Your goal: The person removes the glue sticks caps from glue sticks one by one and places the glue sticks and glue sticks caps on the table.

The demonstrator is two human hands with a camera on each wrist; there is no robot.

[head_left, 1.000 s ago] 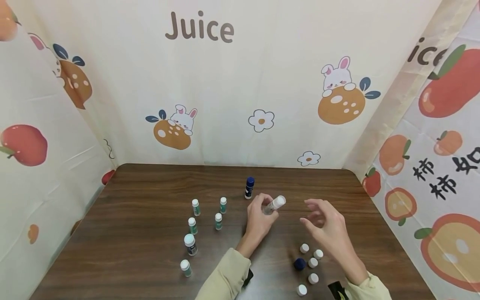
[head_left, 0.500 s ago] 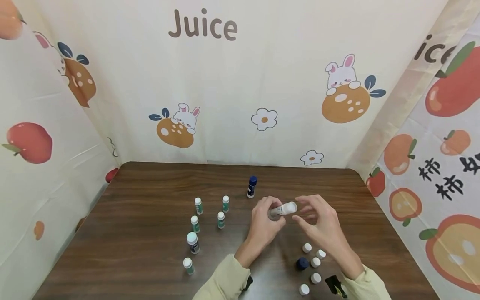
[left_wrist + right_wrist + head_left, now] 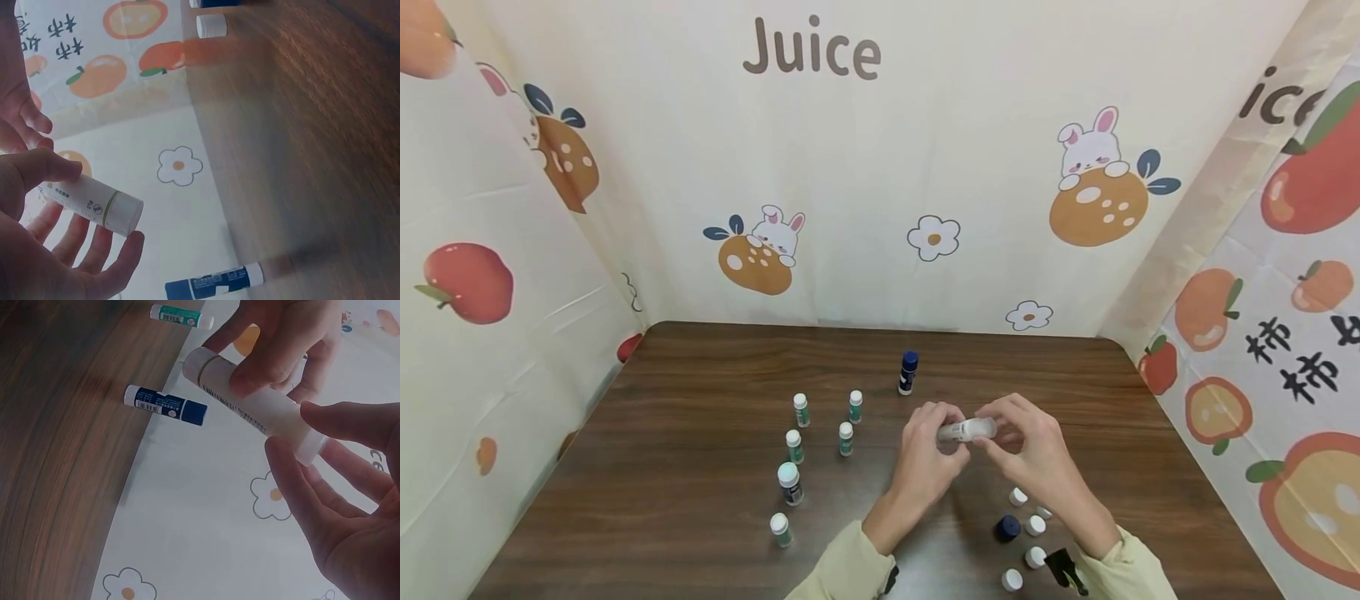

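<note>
A white glue stick is held slantwise above the middle of the table. My left hand grips its body, thumb on one side and fingers on the other. At its translucent end, my right hand pinches with thumb and fingers, as the right wrist view shows closely on the glue stick. In the left wrist view the printed label and white base of the glue stick show between the left fingers. Behind the hands stands a glue stick with a dark blue cap.
Several small green-labelled glue sticks stand upright on the left of the brown table, with a wider dark-labelled one among them. Loose white caps and a dark blue cap lie below my right hand. A printed curtain hangs behind.
The glue stick has tipped over toward the right. My right hand has moved left and now pinches its translucent end; a second ago it was apart from it.
</note>
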